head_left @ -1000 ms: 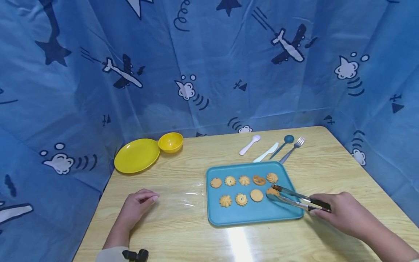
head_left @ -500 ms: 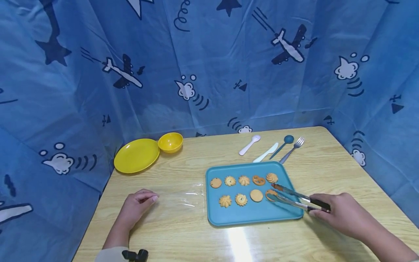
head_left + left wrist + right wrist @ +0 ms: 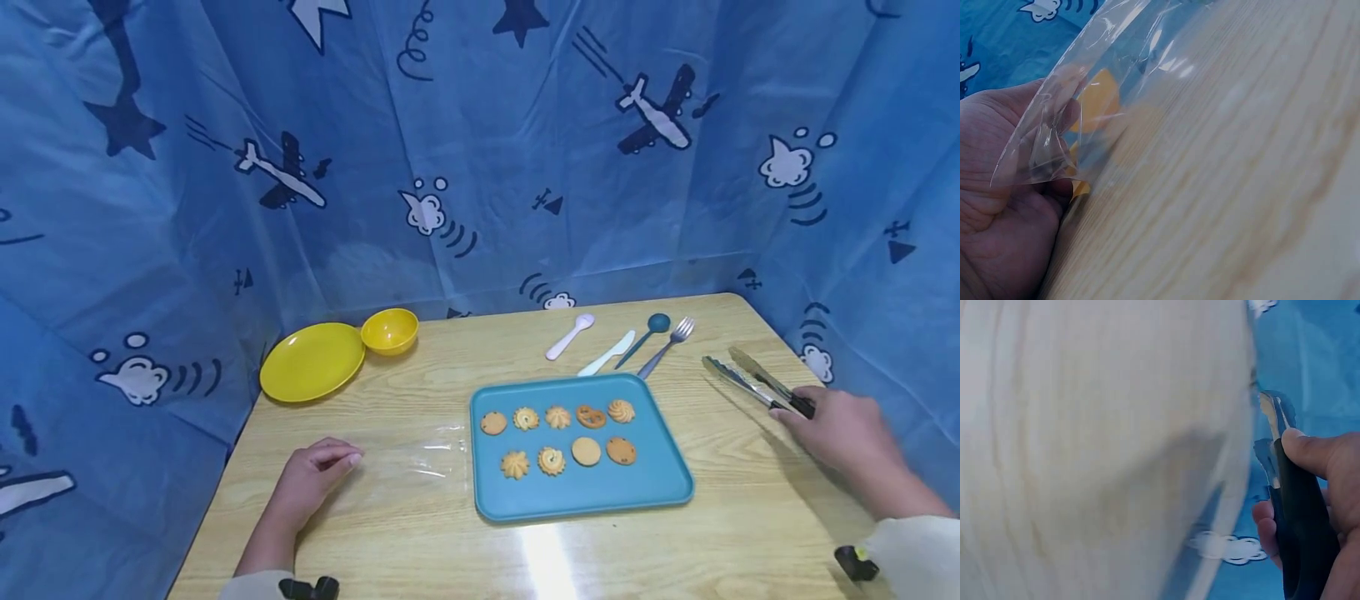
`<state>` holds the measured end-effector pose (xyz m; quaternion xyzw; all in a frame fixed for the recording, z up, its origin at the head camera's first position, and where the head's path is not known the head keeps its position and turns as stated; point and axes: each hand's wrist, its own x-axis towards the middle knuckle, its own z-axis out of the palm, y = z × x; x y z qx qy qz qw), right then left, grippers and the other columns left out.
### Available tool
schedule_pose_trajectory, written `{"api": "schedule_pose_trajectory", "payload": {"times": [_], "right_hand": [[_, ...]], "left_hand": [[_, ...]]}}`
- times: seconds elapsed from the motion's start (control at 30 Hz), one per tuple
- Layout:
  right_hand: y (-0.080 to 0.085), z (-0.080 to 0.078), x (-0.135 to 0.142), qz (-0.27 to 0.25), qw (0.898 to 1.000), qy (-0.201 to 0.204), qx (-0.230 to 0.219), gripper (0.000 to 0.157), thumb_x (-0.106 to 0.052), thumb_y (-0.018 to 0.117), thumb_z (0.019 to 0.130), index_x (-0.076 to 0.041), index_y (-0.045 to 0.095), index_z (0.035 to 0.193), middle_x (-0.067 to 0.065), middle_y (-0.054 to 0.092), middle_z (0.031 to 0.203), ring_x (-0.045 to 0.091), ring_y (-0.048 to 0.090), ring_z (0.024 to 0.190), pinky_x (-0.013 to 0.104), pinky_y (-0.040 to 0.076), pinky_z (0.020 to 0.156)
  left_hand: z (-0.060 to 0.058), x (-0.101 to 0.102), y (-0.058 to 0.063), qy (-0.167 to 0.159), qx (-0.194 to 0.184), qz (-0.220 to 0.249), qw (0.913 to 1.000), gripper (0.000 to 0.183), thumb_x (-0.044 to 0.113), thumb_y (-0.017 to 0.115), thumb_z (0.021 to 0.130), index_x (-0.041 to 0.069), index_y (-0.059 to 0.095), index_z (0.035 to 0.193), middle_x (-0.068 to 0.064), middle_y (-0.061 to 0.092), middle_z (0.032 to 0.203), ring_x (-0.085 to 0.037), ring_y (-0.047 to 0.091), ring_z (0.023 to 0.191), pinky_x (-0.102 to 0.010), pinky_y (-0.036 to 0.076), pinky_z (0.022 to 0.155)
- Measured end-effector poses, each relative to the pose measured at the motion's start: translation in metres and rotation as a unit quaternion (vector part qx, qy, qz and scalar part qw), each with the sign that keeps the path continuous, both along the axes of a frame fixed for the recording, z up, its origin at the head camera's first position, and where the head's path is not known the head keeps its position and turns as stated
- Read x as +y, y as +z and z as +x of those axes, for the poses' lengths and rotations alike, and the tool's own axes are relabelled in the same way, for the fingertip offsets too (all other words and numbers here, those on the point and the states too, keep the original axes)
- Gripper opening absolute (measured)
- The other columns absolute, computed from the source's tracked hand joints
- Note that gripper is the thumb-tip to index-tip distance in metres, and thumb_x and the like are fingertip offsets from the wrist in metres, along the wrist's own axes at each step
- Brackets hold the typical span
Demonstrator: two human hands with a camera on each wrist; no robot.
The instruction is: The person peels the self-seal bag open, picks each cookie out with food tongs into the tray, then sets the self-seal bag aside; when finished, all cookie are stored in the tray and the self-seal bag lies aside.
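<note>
My right hand (image 3: 855,425) grips metal tongs (image 3: 756,380) by their black handles, right of the tray. The tongs' two arms stand apart with nothing between the tips; the right wrist view shows the thumb along the black handle (image 3: 1304,512). At the left, my left hand (image 3: 311,479) pinches the edge of a clear plastic bag (image 3: 431,457) that stretches toward the tray; the bag (image 3: 1141,56) shows more plainly in the left wrist view. Several cookies lie in two rows on the blue tray (image 3: 577,498), among them a pretzel (image 3: 591,417) and a speckled round cookie (image 3: 621,451) at the near row's right end.
A yellow plate (image 3: 313,362) and a yellow bowl (image 3: 390,332) stand at the back left. Behind the tray lie a pale pink spoon (image 3: 570,337), a light knife (image 3: 607,353), a dark teal spoon (image 3: 643,340) and a fork (image 3: 667,348). A blue curtain (image 3: 480,150) encloses the table.
The tongs have let go of the speckled cookie at the near row's right end, and my right hand has carried them away to the right. The left hand has stayed in place.
</note>
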<state>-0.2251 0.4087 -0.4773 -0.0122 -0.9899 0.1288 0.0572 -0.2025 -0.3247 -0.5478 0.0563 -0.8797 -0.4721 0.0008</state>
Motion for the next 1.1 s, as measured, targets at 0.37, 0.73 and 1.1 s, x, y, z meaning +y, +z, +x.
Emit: {"api": "schedule_pose_trajectory", "payload": {"times": [0.37, 0.73, 1.1], "right_hand": [[-0.022, -0.013, -0.001, -0.003, 1.0, -0.003, -0.002, 0.065, -0.053, 0.073, 0.089, 0.006, 0.063, 0.115, 0.033, 0.068, 0.098, 0.06, 0.058, 0.089, 0.059, 0.047, 0.065], [-0.025, -0.006, -0.015, 0.002, 0.999, 0.005, -0.033, 0.043, -0.047, 0.071, 0.091, -0.011, 0.053, 0.075, 0.005, 0.053, 0.063, 0.03, 0.051, 0.06, 0.039, 0.037, 0.053], [-0.026, -0.006, -0.012, -0.005, 0.999, -0.018, -0.048, 0.048, -0.05, 0.073, 0.089, -0.006, 0.057, 0.082, 0.011, 0.059, 0.068, 0.031, 0.053, 0.063, 0.039, 0.039, 0.052]], "left_hand": [[-0.001, 0.0, 0.0, -0.017, 0.031, -0.004, 0.9994, 0.016, 0.034, 0.076, 0.092, 0.021, 0.082, 0.101, 0.003, 0.074, 0.106, -0.014, 0.065, 0.104, -0.021, 0.051, 0.09], [-0.004, 0.002, 0.001, -0.041, 0.002, -0.079, 0.996, 0.012, 0.035, 0.075, 0.094, 0.032, 0.079, 0.105, 0.007, 0.07, 0.106, -0.018, 0.057, 0.094, -0.027, 0.049, 0.077], [-0.004, 0.007, 0.011, -0.065, 0.009, -0.144, 0.9874, 0.014, 0.033, 0.077, 0.093, 0.029, 0.078, 0.106, 0.009, 0.068, 0.106, -0.015, 0.056, 0.093, -0.032, 0.049, 0.081]]}}
